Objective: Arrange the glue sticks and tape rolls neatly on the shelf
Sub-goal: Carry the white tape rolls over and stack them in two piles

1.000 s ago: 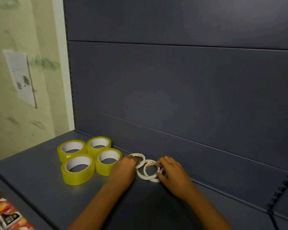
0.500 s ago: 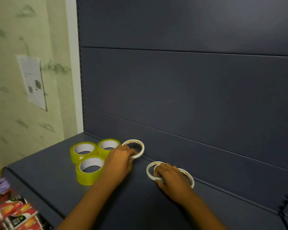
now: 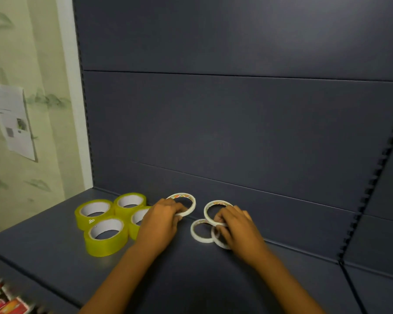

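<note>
Left hand (image 3: 161,219) grips white tape roll (image 3: 183,203); right hand (image 3: 237,230) holds another white roll (image 3: 208,210); yellow rolls (image 3: 104,234) beside.

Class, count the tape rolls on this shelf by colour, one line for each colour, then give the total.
Yellow tape rolls: 4
White tape rolls: 4
Total: 8

Little can be read here. The front-left yellow tape roll (image 3: 93,214) bears a small white mark on its outer side that looks like "88" or a paired-loop logo, too small to be sure. The paper sheet (image 3: 12,120) taped to the wall carries lines of print and small pictures, all too blurred to read, and the coloured printing inside the thin white tape roll (image 3: 182,203) is likewise illegible.
</note>
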A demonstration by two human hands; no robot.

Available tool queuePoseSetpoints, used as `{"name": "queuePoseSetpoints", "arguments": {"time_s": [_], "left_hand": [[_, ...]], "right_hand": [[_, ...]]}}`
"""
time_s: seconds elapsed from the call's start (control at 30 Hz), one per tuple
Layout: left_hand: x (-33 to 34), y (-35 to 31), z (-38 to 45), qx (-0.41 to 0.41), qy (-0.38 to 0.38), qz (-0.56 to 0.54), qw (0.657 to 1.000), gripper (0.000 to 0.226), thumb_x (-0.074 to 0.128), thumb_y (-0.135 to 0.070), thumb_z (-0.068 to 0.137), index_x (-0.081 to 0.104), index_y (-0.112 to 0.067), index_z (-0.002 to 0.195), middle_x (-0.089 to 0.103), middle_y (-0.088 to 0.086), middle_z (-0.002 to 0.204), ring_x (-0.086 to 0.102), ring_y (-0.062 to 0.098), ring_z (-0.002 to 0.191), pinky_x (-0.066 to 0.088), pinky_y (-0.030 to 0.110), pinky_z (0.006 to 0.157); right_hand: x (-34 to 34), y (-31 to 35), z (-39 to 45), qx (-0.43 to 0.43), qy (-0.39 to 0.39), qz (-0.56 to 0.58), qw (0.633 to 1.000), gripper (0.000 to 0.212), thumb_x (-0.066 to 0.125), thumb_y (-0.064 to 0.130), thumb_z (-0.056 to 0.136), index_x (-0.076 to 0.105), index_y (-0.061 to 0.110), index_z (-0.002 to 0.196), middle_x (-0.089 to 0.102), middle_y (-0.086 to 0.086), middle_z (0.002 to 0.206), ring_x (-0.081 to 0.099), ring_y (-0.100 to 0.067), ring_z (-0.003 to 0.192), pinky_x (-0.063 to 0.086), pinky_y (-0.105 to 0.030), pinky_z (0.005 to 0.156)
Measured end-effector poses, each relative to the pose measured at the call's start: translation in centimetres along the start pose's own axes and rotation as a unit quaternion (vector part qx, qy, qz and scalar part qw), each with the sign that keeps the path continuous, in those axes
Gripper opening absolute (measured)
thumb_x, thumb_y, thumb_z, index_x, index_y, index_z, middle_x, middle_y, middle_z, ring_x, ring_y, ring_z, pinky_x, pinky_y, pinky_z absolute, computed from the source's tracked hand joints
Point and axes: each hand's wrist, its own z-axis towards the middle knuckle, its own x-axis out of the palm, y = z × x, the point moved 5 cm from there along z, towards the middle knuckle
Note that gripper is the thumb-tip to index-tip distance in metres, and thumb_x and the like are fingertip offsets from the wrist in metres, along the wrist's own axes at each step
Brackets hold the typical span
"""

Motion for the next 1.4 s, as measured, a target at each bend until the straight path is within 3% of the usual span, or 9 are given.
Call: {"name": "queuePoseSetpoints", "arguments": {"time_s": [0.2, 0.4, 0.6, 0.83, 1.1, 1.27, 1.4], "left_hand": [[2.0, -8.5, 0.9, 0.05, 0.026, -0.024, 0.998, 0.027, 0.057, -0.018, 0.093, 0.068, -0.031, 0.115, 0.061, -0.01, 0.12, 0.051, 0.012, 0.113, 0.044, 0.026, 0.09], [4.8, -19.5, -0.5, 0.125, 0.047, -0.08, 0.988, 0.027, 0.056, -0.016, 0.094, 0.068, -0.03, 0.114, 0.061, -0.012, 0.118, 0.051, 0.012, 0.11, 0.044, 0.027, 0.092], [7.2, -31.1, -4.5, 0.179, 0.058, -0.126, 0.974, 0.026, 0.058, -0.017, 0.094, 0.068, -0.033, 0.111, 0.061, -0.016, 0.113, 0.051, 0.009, 0.107, 0.041, 0.021, 0.084], [8.9, -43.2, -9.6, 0.215, 0.063, -0.17, 0.96, 0.025, 0.06, -0.016, 0.093, 0.069, -0.032, 0.11, 0.061, -0.017, 0.111, 0.051, 0.009, 0.103, 0.04, 0.02, 0.078], [11.8, -53.1, -12.0, 0.252, 0.071, -0.195, 0.945, 0.023, 0.061, -0.017, 0.092, 0.069, -0.032, 0.107, 0.062, -0.016, 0.11, 0.052, 0.01, 0.103, 0.043, 0.023, 0.08], [15.0, -57.4, -11.2, 0.269, 0.065, -0.212, 0.937, 0.019, 0.063, -0.015, 0.088, 0.07, -0.026, 0.102, 0.063, -0.013, 0.103, 0.053, 0.013, 0.098, 0.049, 0.029, 0.078], [18.0, -60.1, -9.5, 0.28, 0.058, -0.221, 0.933, 0.02, 0.063, -0.013, 0.088, 0.07, -0.025, 0.101, 0.063, -0.012, 0.102, 0.053, 0.013, 0.093, 0.046, 0.026, 0.076]], "right_hand": [[-6.1, -5.5, -5.8, 0.05, -0.063, -0.053, 0.995, 0.006, 0.057, 0.029, 0.094, 0.054, 0.032, 0.099, 0.053, 0.018, 0.106, 0.05, -0.011, 0.096, 0.036, -0.021, 0.084], [-13.2, -10.0, -15.6, 0.104, -0.101, -0.09, 0.985, 0.009, 0.06, 0.025, 0.093, 0.055, 0.031, 0.098, 0.054, 0.018, 0.105, 0.05, -0.01, 0.095, 0.036, -0.021, 0.083], [-20.7, -12.8, -27.3, 0.164, -0.125, -0.119, 0.971, 0.012, 0.062, 0.021, 0.092, 0.056, 0.029, 0.099, 0.056, 0.016, 0.107, 0.05, -0.011, 0.097, 0.037, -0.022, 0.082], [-28.5, -14.1, -39.7, 0.191, -0.159, -0.156, 0.956, 0.013, 0.066, 0.016, 0.088, 0.058, 0.024, 0.095, 0.058, 0.009, 0.1, 0.054, -0.017, 0.09, 0.045, -0.036, 0.076], [-33.5, -16.8, -49.1, 0.247, -0.182, -0.199, 0.931, 0.019, 0.067, 0.014, 0.088, 0.054, 0.024, 0.097, 0.057, 0.008, 0.103, 0.053, -0.017, 0.093, 0.04, -0.03, 0.076], [-34.5, -20.0, -51.5, 0.263, -0.187, -0.22, 0.92, 0.016, 0.063, 0.014, 0.091, 0.051, 0.024, 0.097, 0.054, 0.006, 0.106, 0.049, -0.016, 0.093, 0.032, -0.027, 0.076], [-36.2, -23.0, -51.9, 0.256, -0.203, -0.231, 0.917, 0.017, 0.062, 0.012, 0.091, 0.052, 0.023, 0.097, 0.053, 0.008, 0.102, 0.046, -0.014, 0.089, 0.035, -0.029, 0.075]]}}
